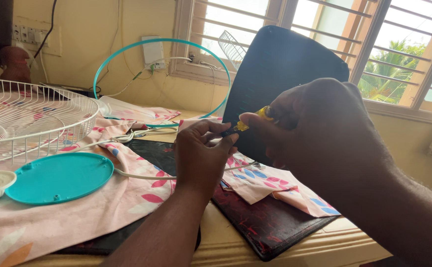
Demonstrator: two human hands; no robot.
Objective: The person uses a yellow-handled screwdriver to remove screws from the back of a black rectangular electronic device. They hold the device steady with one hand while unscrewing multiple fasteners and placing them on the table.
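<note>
Right hand (319, 133) enters from 4 o'clock, forearm raised, back of the hand toward the camera. Its grip is pinched on a yellow-handled screwdriver (255, 118), thumb and forefinger closed around the handle; the tool points toward 9 o'clock.

Left hand (201, 153) comes up from 6 o'clock, wrist straight, fingers curled. Its fingertips meet the screwdriver's dark shaft just at 3 o'clock of the hand; whether they pinch the shaft or only steady it, I cannot tell.

Both hands work at frame centre, against the lower edge of a dark panel (280, 79) that stands upright at 12 o'clock of them.

Count: one screwdriver; one dark panel; one teal disc (60, 177) at 9 o'clock, lying flat on the cloth (107, 207); one teal ring (161, 74) leaning at 11 o'clock; one white wire grille (28, 118) at 10 o'clock; one white cord (142, 175) running under the left hand. All rest on the tabletop (235, 242).
</note>
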